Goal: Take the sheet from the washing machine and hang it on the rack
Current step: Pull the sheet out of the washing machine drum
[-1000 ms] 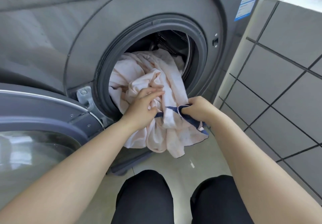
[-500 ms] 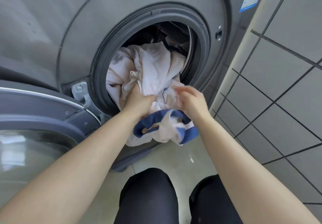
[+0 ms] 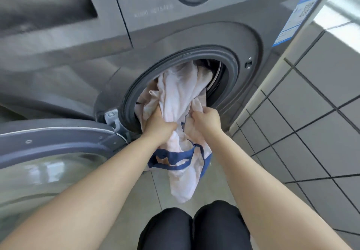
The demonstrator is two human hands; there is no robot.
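A pale pink sheet with a dark blue border spills out of the round port of the grey washing machine. Part of it still lies inside the drum; a long fold with the blue edge hangs down toward the floor. My left hand grips a bunch of the sheet at the port's lower rim. My right hand grips the cloth just to the right of it. The rack is not in view.
The machine's door stands swung open at the left, glass facing up. A grey tiled wall rises close on the right. My knees in dark trousers are over the tiled floor below the port.
Both hands have pulled back from the port with the sheet, so more cloth hangs out and lower. The view has risen, now showing the machine's control panel.
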